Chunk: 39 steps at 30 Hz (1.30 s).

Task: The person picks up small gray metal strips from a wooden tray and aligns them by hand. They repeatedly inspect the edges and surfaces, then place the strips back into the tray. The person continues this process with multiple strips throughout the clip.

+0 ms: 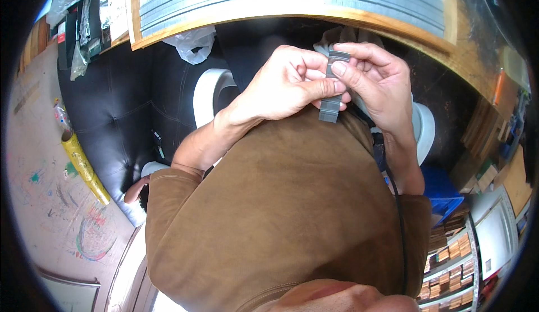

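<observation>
Close in front of my chest, both hands hold a short, flat, dark grey strip [329, 110] with lighter bands across it. It stands nearly upright, its lower end hanging below the fingers. My left hand [283, 84] is closed, thumb over the strip's middle and fingers curled behind. The thumb of my right hand [382, 82] presses near the upper end, with the forefinger at the top edge. Parts of the strip are covered by the fingers, and I cannot tell its material. Just beyond the hands is a wood-framed panel [135, 14] holding long silvery-grey strips side by side.
White chair armrests [205, 90] flank me. A black padded seat [112, 104] lies to the left, beyond it a yellow roll [84, 166]. A white plastic bag [193, 45] hangs below the panel's edge. On the right are a blue bin [441, 197] and shelves of wooden pieces [452, 253].
</observation>
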{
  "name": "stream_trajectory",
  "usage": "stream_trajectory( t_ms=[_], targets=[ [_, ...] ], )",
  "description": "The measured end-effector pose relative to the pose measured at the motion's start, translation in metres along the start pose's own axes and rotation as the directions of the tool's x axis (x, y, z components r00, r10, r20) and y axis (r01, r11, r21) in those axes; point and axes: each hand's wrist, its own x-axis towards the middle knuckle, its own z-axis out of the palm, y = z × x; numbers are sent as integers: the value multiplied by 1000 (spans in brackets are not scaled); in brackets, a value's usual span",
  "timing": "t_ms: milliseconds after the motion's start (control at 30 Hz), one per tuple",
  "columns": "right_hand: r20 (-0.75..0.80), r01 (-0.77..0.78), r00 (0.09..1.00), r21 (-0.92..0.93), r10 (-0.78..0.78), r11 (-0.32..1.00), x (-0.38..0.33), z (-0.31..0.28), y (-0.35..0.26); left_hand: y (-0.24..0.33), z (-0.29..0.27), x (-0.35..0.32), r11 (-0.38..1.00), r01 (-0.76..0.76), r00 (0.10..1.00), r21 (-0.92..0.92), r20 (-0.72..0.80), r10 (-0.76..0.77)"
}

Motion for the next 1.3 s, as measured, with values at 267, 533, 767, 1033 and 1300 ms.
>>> stream_trajectory(
  t_ms=[267,533,767,1033,1300],
  targets=[
    [19,37,999,-25,-36,999,1,-2,4,-1,-1,1,1000,0,1000,16,0,0],
    [15,22,1000,8,-22,1000,2,-3,5,1,1,0,1000,-2,1000,7,-14,2],
    [39,36,999,19,-36,999,3,-4,5,2,0,1,1000,-4,1000,25,4,4],
    [36,-3,999,42,2,999,2,-4,5,1,0,1,1000,-3,1000,15,9,3],
    [20,-28,999,53,27,998,1,-3,3,4,0,2,998,5,1000,57,13,-5]
  ],
)
